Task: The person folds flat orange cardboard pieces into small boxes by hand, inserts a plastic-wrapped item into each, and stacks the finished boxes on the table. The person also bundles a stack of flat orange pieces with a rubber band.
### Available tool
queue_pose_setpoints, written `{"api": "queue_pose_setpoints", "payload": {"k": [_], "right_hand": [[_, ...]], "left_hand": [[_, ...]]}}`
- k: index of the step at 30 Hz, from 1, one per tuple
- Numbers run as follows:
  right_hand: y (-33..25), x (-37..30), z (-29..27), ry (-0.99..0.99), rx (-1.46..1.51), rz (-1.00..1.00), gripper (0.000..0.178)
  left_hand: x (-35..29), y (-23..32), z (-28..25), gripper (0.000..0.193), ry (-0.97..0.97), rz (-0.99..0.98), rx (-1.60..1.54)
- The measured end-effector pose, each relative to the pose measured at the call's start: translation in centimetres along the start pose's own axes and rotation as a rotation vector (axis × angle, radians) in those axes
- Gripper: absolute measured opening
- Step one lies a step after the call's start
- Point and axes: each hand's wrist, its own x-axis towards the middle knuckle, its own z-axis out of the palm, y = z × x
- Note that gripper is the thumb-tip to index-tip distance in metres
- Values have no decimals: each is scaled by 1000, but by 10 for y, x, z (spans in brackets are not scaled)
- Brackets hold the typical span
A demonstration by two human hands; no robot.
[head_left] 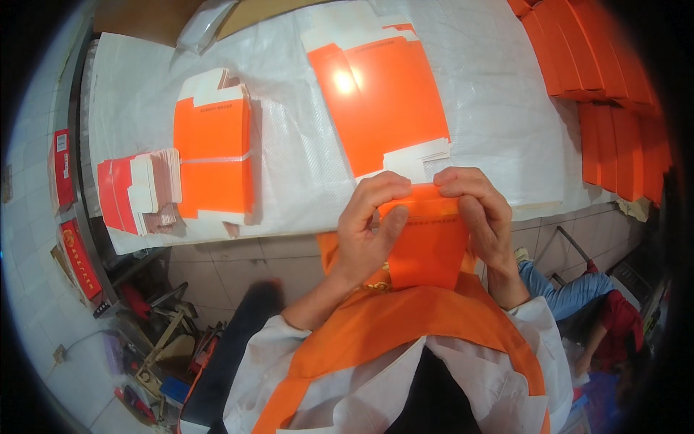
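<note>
Left hand point(367, 223) and right hand point(486, 208), fingers curled part-closed, are gripping the upper corners of an orange rectangular cardboard carton point(428, 253).

Held orange carton point(428, 249): upper corners covered; print too small.
Stacked boxes point(613, 145): cut off, right.
Brown cardboard point(144, 18): cut off above.

A white-covered table point(506, 137) stands over tiled floor point(231, 269).
</note>
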Motion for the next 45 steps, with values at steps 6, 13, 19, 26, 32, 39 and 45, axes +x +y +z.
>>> {"api": "queue_pose_setpoints", "payload": {"k": [6,13,19,26,32,39,45], "right_hand": [[0,2,2,-18,34,46,19],[-4,4,4,-22,29,117,19],[-5,4,-1,-80,7,91,20],[17,-8,-5,-130,14,-72,20],[18,-6,3,-85,-24,-23,17],[-40,84,16,-401,-253,-192,14],[-43,247,55,-233,-513,-304,21]], "left_hand": [[-1,-3,0,14,-17,41,39],[-1,0,1,14,-13,12,29],[-5,-2,2,15,-2,31,47],[-8,-9,3,13,10,95,90],[-9,-21,-4,21,-35,198,157],[56,48,-65,41,-442,-248,304],[61,-23,-92,48,237,-339,-153]]}}
